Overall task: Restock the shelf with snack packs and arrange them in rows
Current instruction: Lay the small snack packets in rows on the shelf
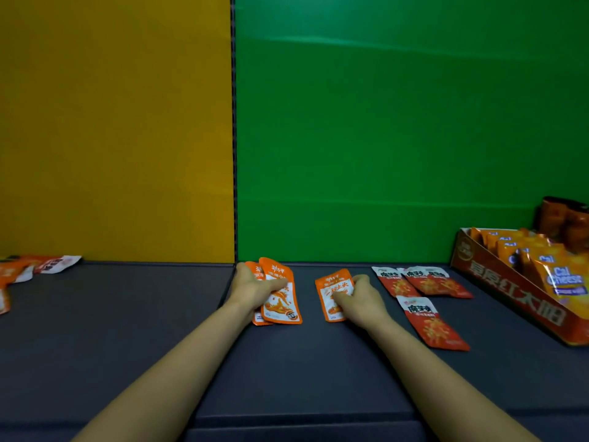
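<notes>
My left hand [255,287] grips a small stack of orange snack packs [282,303] near the back of the dark grey shelf [127,314], thumb across the top pack. To its right, my right hand [358,296] holds a single orange snack pack [331,296] that lies on the shelf, fingers curled over its right edge. Right of that, three red snack packs lie flat: two side by side at the back [390,280] [436,282], one in front [433,323].
An open orange display box [510,295] of Cal Cheese packs [564,279] stands at the right, with darker orange bags [564,224] behind it. Loose packs [38,266] lie at the far left. A yellow panel [114,122] and a green panel [398,122] form the back wall.
</notes>
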Motion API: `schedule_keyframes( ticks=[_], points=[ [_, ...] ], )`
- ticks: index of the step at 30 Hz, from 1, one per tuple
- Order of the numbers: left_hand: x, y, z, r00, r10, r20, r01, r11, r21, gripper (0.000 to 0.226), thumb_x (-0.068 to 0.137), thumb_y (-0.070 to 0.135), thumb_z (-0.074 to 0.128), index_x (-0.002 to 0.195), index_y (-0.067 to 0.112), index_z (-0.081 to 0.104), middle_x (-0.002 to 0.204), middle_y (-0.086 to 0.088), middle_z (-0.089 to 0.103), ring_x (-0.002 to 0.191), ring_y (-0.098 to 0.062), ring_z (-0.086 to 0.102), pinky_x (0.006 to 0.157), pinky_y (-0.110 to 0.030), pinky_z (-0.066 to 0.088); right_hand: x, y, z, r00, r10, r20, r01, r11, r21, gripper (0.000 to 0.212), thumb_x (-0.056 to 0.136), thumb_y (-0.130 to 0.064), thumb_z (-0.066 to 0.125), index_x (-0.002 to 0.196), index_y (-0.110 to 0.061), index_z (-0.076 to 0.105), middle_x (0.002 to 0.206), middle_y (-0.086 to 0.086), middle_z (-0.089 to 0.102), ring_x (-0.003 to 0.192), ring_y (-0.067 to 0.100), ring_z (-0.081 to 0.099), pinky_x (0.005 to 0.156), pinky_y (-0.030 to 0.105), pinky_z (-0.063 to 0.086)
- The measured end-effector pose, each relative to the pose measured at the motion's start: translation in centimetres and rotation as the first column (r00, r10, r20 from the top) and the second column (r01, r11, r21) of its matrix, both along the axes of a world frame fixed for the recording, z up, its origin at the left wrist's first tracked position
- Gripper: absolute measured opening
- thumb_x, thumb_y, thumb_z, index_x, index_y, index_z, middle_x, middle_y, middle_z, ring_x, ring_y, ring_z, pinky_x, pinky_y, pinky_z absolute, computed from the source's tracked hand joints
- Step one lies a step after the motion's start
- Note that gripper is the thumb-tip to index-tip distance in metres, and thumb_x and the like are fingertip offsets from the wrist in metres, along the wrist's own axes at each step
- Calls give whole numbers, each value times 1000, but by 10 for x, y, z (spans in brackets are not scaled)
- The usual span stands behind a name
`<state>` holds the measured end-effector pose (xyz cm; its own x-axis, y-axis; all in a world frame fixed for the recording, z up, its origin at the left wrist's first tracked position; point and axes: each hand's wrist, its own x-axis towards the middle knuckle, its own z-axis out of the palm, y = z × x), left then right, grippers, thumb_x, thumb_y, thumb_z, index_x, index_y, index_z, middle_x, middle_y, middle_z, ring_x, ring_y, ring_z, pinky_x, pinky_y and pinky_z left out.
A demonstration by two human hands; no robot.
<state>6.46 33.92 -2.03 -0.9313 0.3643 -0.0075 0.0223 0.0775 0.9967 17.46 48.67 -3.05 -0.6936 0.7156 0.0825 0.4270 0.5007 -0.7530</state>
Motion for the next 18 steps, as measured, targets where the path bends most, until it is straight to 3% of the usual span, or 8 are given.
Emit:
schedule_keyframes(
  ticks=[3, 11, 15, 18],
  points=[
    [-8, 2, 2, 998, -55, 40, 54, 998, 10, 60, 72, 6, 78, 113, 8, 35, 92, -11, 62, 64, -19, 62, 49, -29, 50, -13, 13, -1, 1000, -23, 13, 21, 996, 92, 41, 91, -21, 54, 126, -3, 40, 128, 14, 55, 117, 29, 53, 86, 30, 40],
    [-32, 17, -1, 992, -126, -1, 126, 992, -17, 55, 73, 13, 78, 110, 11, 38, 88, -8, 64, 69, -19, 65, 56, -30, 53, -39, 30, -8, 980, -88, 176, 2, 897, 441, 46, 95, -35, 41, 129, -4, 38, 134, 16, 47, 121, 32, 44, 97, 38, 37],
    [-38, 19, -5, 994, -113, -3, 113, 994, 11, 54, 73, 14, 78, 109, 12, 39, 89, -8, 64, 70, -20, 66, 60, -32, 55, -43, 34, -8, 961, -108, 255, -44, 850, 525, 50, 96, -41, 36, 132, -6, 37, 136, 14, 42, 123, 32, 42, 98, 39, 37],
    [-39, 20, -6, 994, -105, 5, 105, 994, 36, 50, 72, 15, 78, 106, 13, 41, 88, -8, 65, 68, -20, 67, 57, -31, 56, -42, 30, -4, 977, -120, 176, -25, 756, 654, 47, 96, -44, 33, 126, -10, 44, 130, 9, 43, 119, 28, 43, 97, 38, 34]
  ],
)
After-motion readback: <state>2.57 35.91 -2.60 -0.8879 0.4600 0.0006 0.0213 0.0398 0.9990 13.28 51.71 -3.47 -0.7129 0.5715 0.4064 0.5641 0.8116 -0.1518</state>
